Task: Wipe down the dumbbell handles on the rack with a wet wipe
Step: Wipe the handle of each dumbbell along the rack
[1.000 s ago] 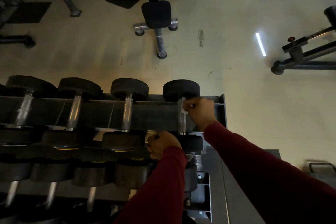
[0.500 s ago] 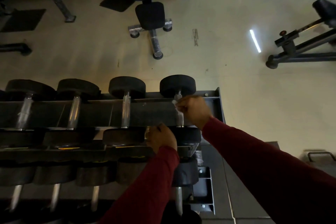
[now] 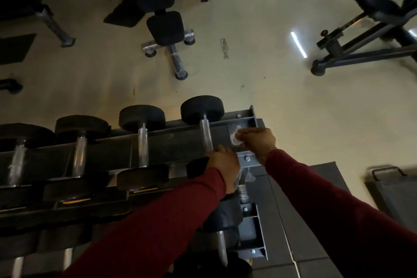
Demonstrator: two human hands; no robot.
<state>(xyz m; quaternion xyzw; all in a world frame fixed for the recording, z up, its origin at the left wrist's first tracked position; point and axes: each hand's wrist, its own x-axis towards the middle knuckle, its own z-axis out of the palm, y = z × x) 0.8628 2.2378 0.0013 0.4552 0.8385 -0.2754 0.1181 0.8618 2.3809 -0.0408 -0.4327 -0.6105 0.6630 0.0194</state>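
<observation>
Head view: rack as landmark
Right hand: pinching wipe at rack's right end, beside dumbbell
Left hand: gripping dumbbell's near end

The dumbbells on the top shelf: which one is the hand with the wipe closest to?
The rightmost black dumbbell with the silver handle, at the rack's end. The right hand pinches the white wet wipe just beside it; the others sit farther left.

Dark metal rack carries a row of dumbbells.
</observation>
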